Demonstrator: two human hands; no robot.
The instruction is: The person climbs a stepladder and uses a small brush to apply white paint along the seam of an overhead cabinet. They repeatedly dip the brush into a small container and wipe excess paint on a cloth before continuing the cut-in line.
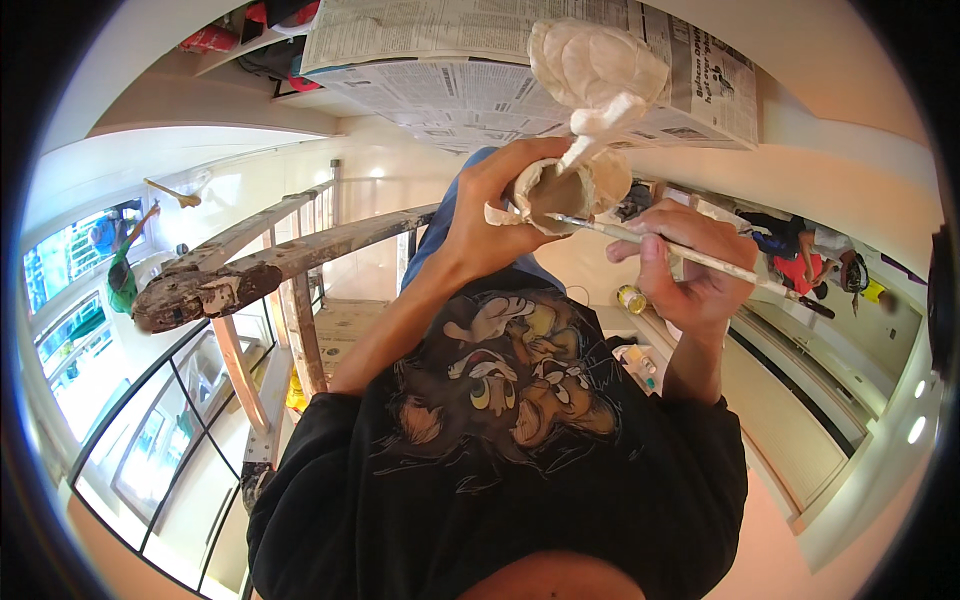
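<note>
My left hand (500, 195) is wrapped round a cream-coloured cup (566, 186) with an uneven, paint-crusted rim, holding it tilted so its inside shows. In my right hand (690, 262) is a thin paintbrush (597, 227), pinched along its pale, paint-marked handle. Its bristle tip lies inside the mouth of the cup. Just beyond the cup is a white, lumpy, shell-like piece (598, 66) with a narrow white stem that overlaps the rim. Whether the stem touches the cup I cannot tell.
Newspaper sheets (430, 95) cover the surface ahead. A paint-spattered ladder (300, 250) stands at my left. A yellow-labelled can (631, 298) is lower down on the right. One person (122, 270) is at the far left; several others (800, 260) are at the right.
</note>
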